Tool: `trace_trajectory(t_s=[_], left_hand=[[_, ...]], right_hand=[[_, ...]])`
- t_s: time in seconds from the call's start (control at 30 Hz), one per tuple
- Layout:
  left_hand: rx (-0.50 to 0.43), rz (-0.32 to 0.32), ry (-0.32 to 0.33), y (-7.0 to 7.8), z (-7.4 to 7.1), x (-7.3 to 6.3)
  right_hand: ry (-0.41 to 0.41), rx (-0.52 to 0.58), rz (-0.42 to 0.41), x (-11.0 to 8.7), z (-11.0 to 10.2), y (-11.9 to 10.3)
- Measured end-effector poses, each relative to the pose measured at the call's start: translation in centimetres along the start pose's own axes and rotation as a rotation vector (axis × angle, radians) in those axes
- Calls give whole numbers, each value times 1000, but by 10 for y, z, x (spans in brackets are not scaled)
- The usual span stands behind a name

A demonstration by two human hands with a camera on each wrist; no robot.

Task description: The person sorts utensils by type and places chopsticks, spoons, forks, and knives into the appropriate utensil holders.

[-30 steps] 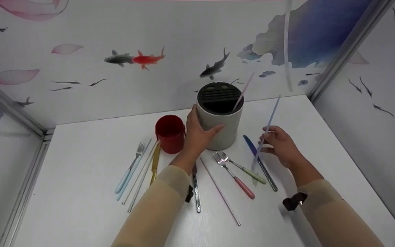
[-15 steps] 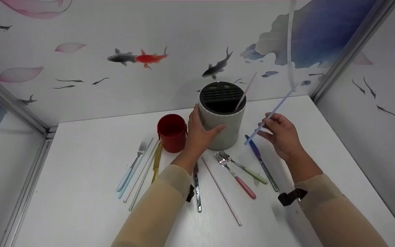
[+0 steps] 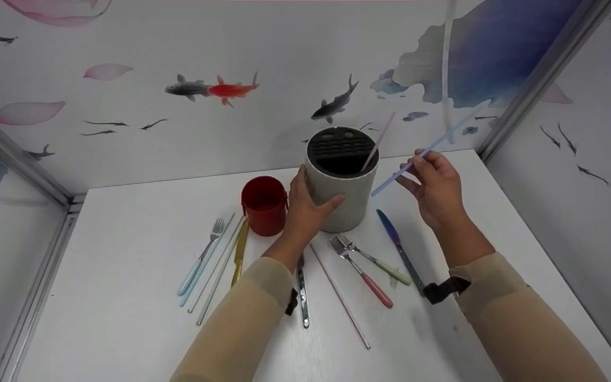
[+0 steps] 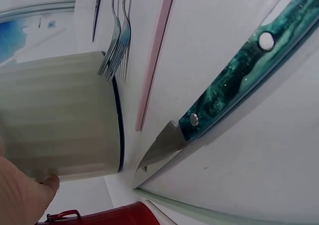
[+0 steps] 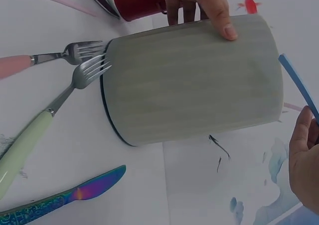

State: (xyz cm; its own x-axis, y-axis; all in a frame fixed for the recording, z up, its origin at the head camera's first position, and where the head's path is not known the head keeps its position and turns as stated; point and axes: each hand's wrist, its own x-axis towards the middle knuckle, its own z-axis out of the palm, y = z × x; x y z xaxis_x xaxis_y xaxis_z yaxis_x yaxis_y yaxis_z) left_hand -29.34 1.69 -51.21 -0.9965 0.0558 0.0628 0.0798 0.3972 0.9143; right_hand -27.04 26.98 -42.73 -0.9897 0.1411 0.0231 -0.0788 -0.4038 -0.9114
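Observation:
My left hand (image 3: 305, 204) grips the side of a pale grey utensil holder (image 3: 350, 204), thumb across its front. The holder stands upright, with a black slotted top and a pink chopstick (image 3: 378, 140) leaning out of it. In my right hand (image 3: 438, 185) a light blue chopstick (image 3: 390, 183) is pinched between thumb and fingers, slanting up to the right. Its lower end is just right of the holder, beside the wall rather than over the opening. The right wrist view shows the blue chopstick (image 5: 296, 80) near the holder's rim.
A red cup (image 3: 264, 207) stands left of the holder. Around them lie a blue-handled fork (image 3: 202, 260), a gold knife (image 3: 240, 249), a red-handled fork (image 3: 364, 273), a green-handled fork (image 3: 385, 265), a rainbow knife (image 3: 401, 246), a green-handled knife (image 4: 224, 90) and several chopsticks. Walls enclose the table.
My right hand has risen from above the rainbow knife, tilting the blue chopstick from steep to slanted and bringing its lower end up beside the holder. My left hand keeps its grip.

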Motion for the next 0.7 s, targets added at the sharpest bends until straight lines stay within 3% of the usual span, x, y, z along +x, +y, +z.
trace_trajectory(t_s=[0.23, 0.47, 0.7], left_hand=[[4, 18, 5, -6, 3, 1], [-3, -18, -1, -11, 5, -1], [-28, -54, -17, -13, 4, -3]], right_hand=[[84, -17, -112, 4, 15, -7], [80, 25, -159, 6, 27, -12], [119, -48, -194, 10, 37, -11]])
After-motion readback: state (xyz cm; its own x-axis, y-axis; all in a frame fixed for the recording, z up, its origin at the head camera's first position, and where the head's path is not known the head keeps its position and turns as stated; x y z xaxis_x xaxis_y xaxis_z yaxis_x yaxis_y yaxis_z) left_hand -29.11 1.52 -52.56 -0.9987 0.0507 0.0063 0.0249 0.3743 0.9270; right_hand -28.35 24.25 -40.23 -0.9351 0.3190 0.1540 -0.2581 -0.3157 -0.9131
